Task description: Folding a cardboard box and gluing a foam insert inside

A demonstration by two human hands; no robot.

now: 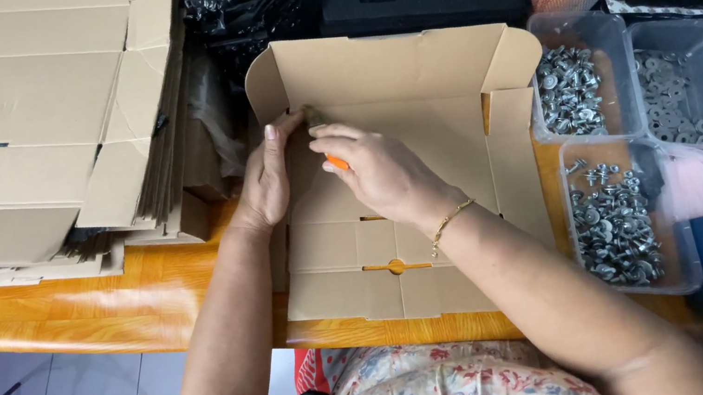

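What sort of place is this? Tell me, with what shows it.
Probably a small packing or assembly workstation: a stack of flat cardboard boxes, clear tubs of metal screws and washers, and both hands folding a carton on a wooden table.

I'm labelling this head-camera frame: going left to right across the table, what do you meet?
Stack of flat brown cardboard sheets → left hand → right hand on the half-folded brown cardboard box → clear plastic trays of silver metal screws → clear plastic tray of silver washers.

Orange wooden table (pixel 115 305) bears cardboard box (pixel 407 76), flat cardboard stack (pixel 10 120), seemingly screw-filled tubs (pixel 624 225)
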